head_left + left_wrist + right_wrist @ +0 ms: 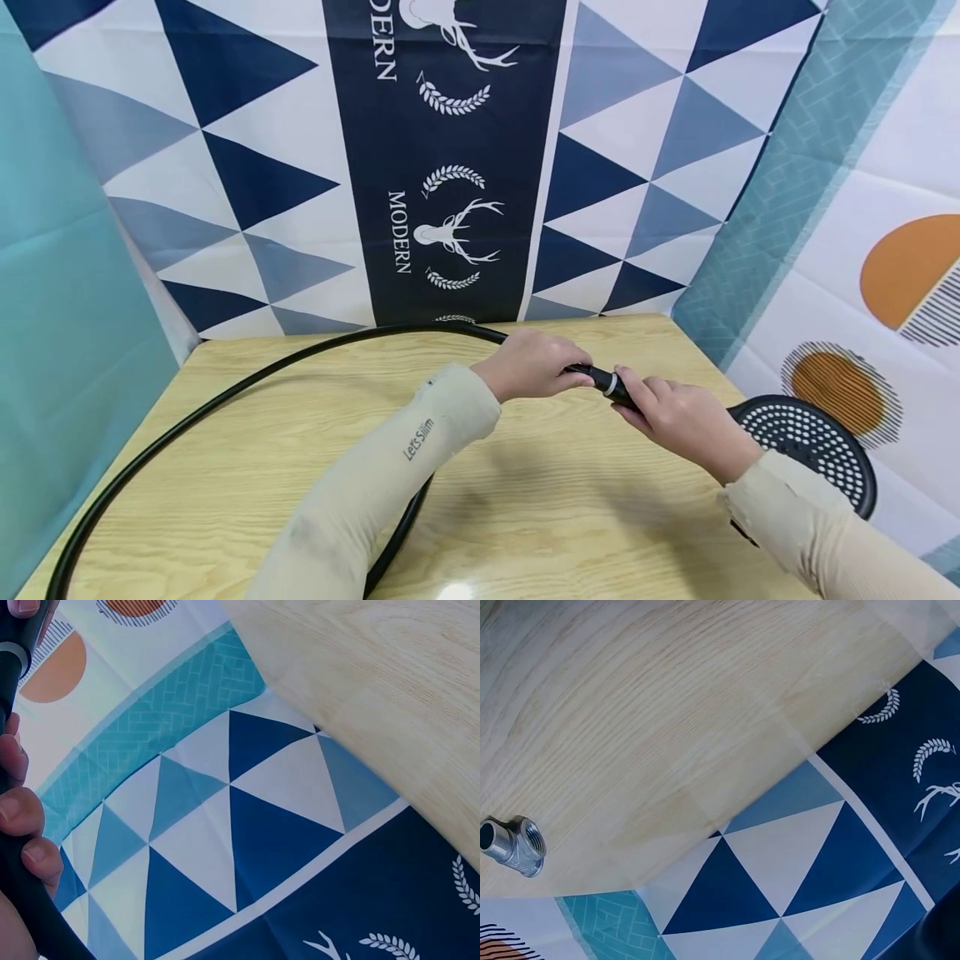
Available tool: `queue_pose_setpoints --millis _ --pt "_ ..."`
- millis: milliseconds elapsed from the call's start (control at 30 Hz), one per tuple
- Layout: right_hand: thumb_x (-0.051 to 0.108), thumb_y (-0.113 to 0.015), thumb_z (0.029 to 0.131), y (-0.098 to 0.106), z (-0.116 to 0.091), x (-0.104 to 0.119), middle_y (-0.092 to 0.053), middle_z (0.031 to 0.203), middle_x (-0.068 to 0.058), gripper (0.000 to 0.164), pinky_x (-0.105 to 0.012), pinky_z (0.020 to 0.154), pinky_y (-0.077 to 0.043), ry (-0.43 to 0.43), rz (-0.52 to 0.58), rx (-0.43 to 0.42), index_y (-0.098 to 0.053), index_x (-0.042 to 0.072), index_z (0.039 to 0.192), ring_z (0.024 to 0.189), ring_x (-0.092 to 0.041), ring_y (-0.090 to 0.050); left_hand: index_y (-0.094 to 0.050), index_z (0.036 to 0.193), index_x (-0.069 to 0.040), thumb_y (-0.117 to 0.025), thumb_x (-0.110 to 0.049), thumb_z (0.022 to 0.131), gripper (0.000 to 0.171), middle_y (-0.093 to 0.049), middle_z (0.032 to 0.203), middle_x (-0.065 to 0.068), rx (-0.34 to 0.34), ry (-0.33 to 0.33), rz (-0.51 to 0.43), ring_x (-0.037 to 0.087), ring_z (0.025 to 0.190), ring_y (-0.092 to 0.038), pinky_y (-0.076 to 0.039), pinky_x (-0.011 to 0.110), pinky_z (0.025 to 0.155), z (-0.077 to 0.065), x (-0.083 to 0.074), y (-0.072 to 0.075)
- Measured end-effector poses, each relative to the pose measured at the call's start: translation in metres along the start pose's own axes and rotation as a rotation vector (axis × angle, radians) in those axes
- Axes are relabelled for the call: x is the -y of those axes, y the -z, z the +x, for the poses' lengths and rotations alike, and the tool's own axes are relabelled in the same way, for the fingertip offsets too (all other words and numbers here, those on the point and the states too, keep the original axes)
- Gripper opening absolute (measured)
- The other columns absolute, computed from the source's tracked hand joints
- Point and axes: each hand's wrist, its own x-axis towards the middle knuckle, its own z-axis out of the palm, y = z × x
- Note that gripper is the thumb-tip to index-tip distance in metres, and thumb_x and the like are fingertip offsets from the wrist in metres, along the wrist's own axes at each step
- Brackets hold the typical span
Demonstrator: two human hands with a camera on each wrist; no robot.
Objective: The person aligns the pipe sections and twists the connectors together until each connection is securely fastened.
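Observation:
In the head view my left hand (pixel 534 364) grips the end of a black hose (pixel 247 381), just short of a pale ring (pixel 612 385) at the joint. My right hand (pixel 678 417) holds the handle of a black shower head (pixel 806 450), on the other side of that ring. Hose and handle line up end to end above the wooden table (pixel 525 508). The round, perforated face of the shower head tilts up at the right, partly behind the right sleeve. From the left wrist, curled left fingers (pixel 22 814) show around the black hose.
A metal threaded pipe fitting (pixel 516 846) lies on the table in the right wrist view. The hose arcs across the table's left side and passes under the left sleeve (pixel 390 458). Patterned cloth (pixel 457 167) hangs behind the table, with more cloth at both sides.

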Motion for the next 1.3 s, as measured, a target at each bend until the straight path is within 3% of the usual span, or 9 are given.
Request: queue_pose_setpoints --millis 633,933,1067,1300 --pt "0.035 -0.027 0.107 -0.004 0.003 -0.004 -0.049 0.057 -0.010 0.049 -0.031 0.033 -0.040 0.010 0.007 -0.001 -0.052 -0.007 0.107 0.037 -0.019 -0.046 -0.071 0.100 -0.019 -0.060 -0.039 0.094 0.023 -0.065 0.083 -0.009 0.040 0.016 -0.025 0.004 0.068 -0.054 -0.038 0.020 0.056 0.003 0.005 -0.001" --pt "0.034 -0.029 0.106 -0.010 0.005 -0.001 -0.051 0.058 -0.012 0.048 -0.032 0.034 -0.042 0.013 0.012 -0.004 -0.053 -0.007 0.108 0.038 -0.021 -0.049 -0.072 0.098 -0.019 -0.053 -0.037 0.098 0.026 -0.061 0.077 -0.010 0.155 0.086 -0.052 0.005 0.068 -0.053 -0.041 0.022 0.061 0.002 0.007 0.001" --pt "0.034 -0.029 0.106 -0.012 0.005 0.000 -0.050 0.057 -0.011 0.048 -0.032 0.033 -0.041 0.008 0.012 -0.014 -0.054 -0.007 0.108 0.037 -0.020 -0.048 -0.074 0.097 -0.020 -0.056 -0.038 0.097 0.025 -0.065 0.081 -0.011 0.158 0.108 -0.043 0.003 0.068 -0.054 -0.041 0.021 0.060 0.002 0.006 0.003" --pt "0.034 -0.030 0.106 -0.014 0.008 0.000 -0.049 0.057 -0.011 0.048 -0.032 0.033 -0.040 0.022 0.011 -0.042 -0.055 -0.007 0.107 0.037 -0.020 -0.046 -0.072 0.093 -0.019 -0.056 -0.037 0.097 0.024 -0.062 0.078 -0.010 0.150 0.089 -0.057 0.005 0.066 -0.052 -0.039 0.021 0.058 -0.001 0.008 0.006"
